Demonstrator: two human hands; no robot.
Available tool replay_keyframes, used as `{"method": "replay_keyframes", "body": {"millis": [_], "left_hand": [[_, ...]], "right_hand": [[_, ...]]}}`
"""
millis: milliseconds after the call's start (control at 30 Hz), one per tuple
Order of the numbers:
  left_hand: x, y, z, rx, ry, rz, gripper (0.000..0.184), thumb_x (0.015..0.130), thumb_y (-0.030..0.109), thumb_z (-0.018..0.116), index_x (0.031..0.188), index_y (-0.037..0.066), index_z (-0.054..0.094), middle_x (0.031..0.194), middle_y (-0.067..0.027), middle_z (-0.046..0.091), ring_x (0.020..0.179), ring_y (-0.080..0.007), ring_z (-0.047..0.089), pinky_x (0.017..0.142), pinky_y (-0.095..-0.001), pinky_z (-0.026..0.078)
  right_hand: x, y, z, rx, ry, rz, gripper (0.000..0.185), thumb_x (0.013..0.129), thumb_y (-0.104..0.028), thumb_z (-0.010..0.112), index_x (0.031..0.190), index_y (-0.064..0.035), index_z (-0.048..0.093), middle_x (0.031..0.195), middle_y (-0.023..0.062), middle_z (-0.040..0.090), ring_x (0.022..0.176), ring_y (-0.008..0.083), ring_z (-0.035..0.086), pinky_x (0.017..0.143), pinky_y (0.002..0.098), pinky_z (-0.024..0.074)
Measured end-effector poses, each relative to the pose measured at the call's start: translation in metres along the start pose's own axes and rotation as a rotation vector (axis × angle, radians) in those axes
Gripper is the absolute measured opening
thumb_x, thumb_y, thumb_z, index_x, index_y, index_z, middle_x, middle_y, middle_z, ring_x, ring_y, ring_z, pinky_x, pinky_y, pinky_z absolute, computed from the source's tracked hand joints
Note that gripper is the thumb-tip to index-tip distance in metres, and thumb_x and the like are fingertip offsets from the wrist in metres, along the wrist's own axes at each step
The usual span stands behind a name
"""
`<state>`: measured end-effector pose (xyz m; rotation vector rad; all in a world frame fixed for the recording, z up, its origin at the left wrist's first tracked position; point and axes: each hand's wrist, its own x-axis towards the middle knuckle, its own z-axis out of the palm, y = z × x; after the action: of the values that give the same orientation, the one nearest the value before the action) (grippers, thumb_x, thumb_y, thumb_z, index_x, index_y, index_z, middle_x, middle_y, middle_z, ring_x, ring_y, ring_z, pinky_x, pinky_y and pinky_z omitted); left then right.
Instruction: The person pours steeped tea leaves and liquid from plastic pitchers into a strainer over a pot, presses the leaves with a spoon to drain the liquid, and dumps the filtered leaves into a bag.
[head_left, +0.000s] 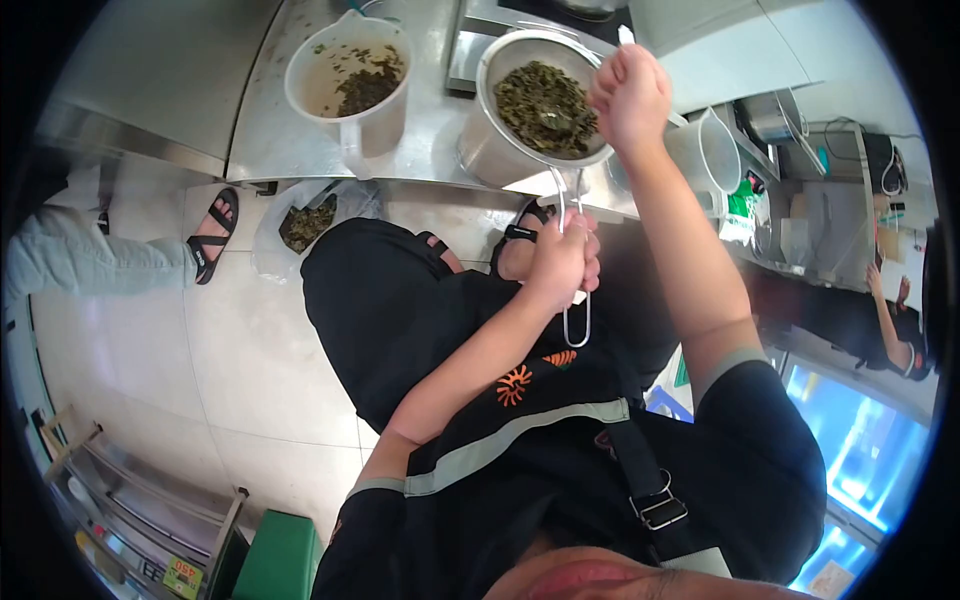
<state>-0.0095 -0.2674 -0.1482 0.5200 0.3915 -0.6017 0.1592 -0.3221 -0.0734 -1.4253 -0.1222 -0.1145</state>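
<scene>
A metal mesh strainer (487,75) full of wet, dark green leaves (545,105) rests over the mouth of a steel pot (485,150) at the counter edge. My left hand (565,258) is wrapped around its long wire handle (577,330), which points toward my body. My right hand (632,100) is closed in a fist at the strainer's right rim. A white tip (626,35) sticks out above that fist; the rest of what it grips is hidden. To the left stands a white plastic pitcher (385,130) with similar leaves inside and on its wall.
A steel counter (270,140) carries these vessels, with a cooker (475,40) behind. Another white pitcher (705,150) stands at right. A clear bag of leaves (310,222) lies on the floor near another person's sandalled foot (213,235). A further person's arm (885,320) shows far right.
</scene>
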Motion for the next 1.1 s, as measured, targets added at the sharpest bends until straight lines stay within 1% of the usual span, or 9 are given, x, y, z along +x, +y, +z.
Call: {"method": "replay_keyframes", "body": {"millis": [133,433,500,567,667,733,900,1000,1100], "left_hand": [[-0.001,0.000,-0.002,-0.017,-0.001,0.009,0.018,0.101,0.023,0.036,0.102,0.006,0.043,0.064,-0.0015,0.040,0.043,-0.0128,0.038,0.037,-0.0300,0.034],[-0.006,0.004,0.001,-0.013,0.004,-0.017,0.017,0.103,0.023,0.035,0.102,0.008,0.044,0.066,-0.0013,0.042,0.046,-0.0114,0.037,0.042,-0.0286,0.033],[-0.007,0.006,-0.002,0.015,-0.004,-0.041,0.017,0.103,0.024,0.036,0.102,0.009,0.044,0.066,-0.0008,0.042,0.046,-0.0109,0.037,0.042,-0.0286,0.033],[-0.007,0.006,-0.003,0.003,-0.012,-0.047,0.017,0.103,0.023,0.035,0.102,0.009,0.044,0.066,-0.0005,0.042,0.047,-0.0105,0.037,0.042,-0.0287,0.033],[-0.004,0.003,-0.006,0.000,-0.029,-0.011,0.017,0.102,0.024,0.035,0.101,0.009,0.043,0.065,-0.0012,0.040,0.043,-0.0116,0.038,0.037,-0.0291,0.034],[-0.002,0.001,-0.008,-0.025,-0.061,-0.025,0.017,0.103,0.024,0.035,0.100,0.009,0.042,0.065,-0.0011,0.040,0.043,-0.0115,0.037,0.037,-0.0292,0.034],[0.002,-0.001,-0.010,-0.067,-0.047,-0.025,0.017,0.103,0.024,0.034,0.098,0.009,0.041,0.064,-0.0008,0.038,0.043,-0.0113,0.035,0.037,-0.0292,0.034],[0.006,-0.003,-0.010,-0.041,-0.067,-0.023,0.020,0.102,0.026,0.033,0.098,0.009,0.042,0.063,0.0002,0.037,0.041,-0.0107,0.034,0.037,-0.0293,0.033],[0.007,-0.007,-0.013,-0.106,-0.103,-0.006,0.021,0.102,0.027,0.033,0.098,0.009,0.043,0.063,0.0008,0.037,0.040,-0.0102,0.033,0.036,-0.0297,0.033]], "right_hand": [[-0.037,0.017,0.001,-0.015,-0.063,-0.059,0.033,0.093,-0.013,0.041,0.062,-0.0077,0.032,0.054,0.0037,0.034,0.046,0.0126,0.027,0.043,0.0301,0.0228],[-0.031,0.017,-0.006,-0.065,-0.197,-0.130,0.030,0.091,-0.010,0.040,0.063,-0.0066,0.033,0.054,0.0035,0.033,0.048,0.0135,0.028,0.045,0.0299,0.0247],[-0.013,0.002,-0.004,0.042,-0.046,-0.064,0.030,0.091,-0.014,0.041,0.063,-0.0081,0.033,0.054,0.0021,0.032,0.048,0.0140,0.027,0.045,0.0307,0.0247],[0.005,-0.018,-0.015,0.128,-0.040,-0.116,0.032,0.091,-0.019,0.045,0.062,-0.0098,0.034,0.054,0.0014,0.033,0.045,0.0130,0.029,0.041,0.0295,0.0231],[0.021,-0.022,-0.029,0.052,0.041,-0.056,0.030,0.089,-0.018,0.044,0.062,-0.0100,0.033,0.052,0.0008,0.030,0.043,0.0126,0.026,0.041,0.0303,0.0207],[0.028,-0.009,-0.037,0.155,0.174,0.071,0.028,0.088,-0.016,0.042,0.062,-0.0101,0.032,0.051,0.0008,0.028,0.042,0.0121,0.023,0.041,0.0306,0.0191],[-0.004,0.014,-0.027,0.143,0.099,0.089,0.028,0.089,-0.015,0.042,0.063,-0.0089,0.033,0.052,0.0020,0.029,0.044,0.0122,0.024,0.042,0.0303,0.0205],[-0.003,0.014,-0.031,0.080,-0.143,-0.013,0.030,0.091,-0.017,0.044,0.064,-0.0091,0.034,0.053,0.0029,0.032,0.047,0.0147,0.029,0.044,0.0321,0.0245],[0.045,-0.009,-0.025,0.040,0.046,0.083,0.030,0.092,-0.022,0.040,0.064,-0.0127,0.033,0.054,0.0004,0.029,0.046,0.0149,0.025,0.044,0.0317,0.0227]]}}
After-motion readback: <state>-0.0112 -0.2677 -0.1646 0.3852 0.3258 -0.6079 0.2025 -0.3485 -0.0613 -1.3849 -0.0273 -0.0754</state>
